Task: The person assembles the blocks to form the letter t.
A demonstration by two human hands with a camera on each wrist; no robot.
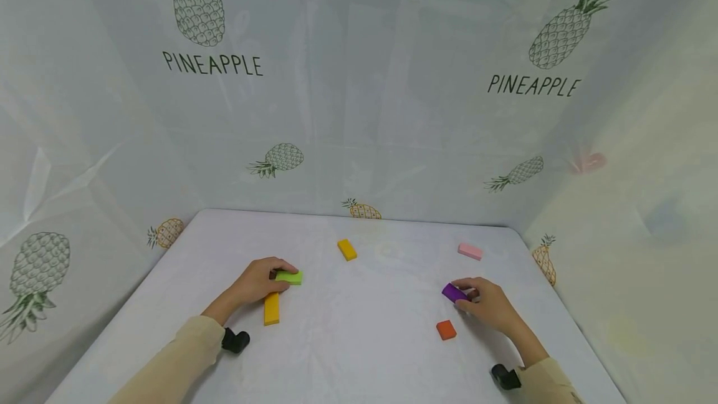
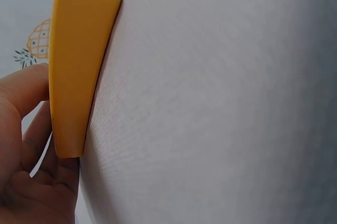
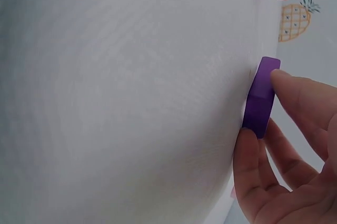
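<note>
On the left of the white table, my left hand (image 1: 257, 280) grips a lime green block (image 1: 293, 278) between thumb and fingers. A longer yellow block (image 1: 272, 310) lies just below that thumb, nearer to me. This yellow block (image 2: 79, 71) fills the front of the left wrist view and hides the green one there. Over on the right, my right hand (image 1: 490, 305) pinches a purple block (image 1: 453, 293) with thumb and fingertips. The right wrist view shows the purple block (image 3: 261, 95) close over the table surface. An orange-red block (image 1: 446, 330) lies a little nearer to me.
Toward the back of the table (image 1: 370, 341) lie a smaller yellow block (image 1: 346, 249) and, at the right, a pink block (image 1: 470, 251). A pale cloth (image 1: 381, 80) printed with pineapples hangs behind and along both sides.
</note>
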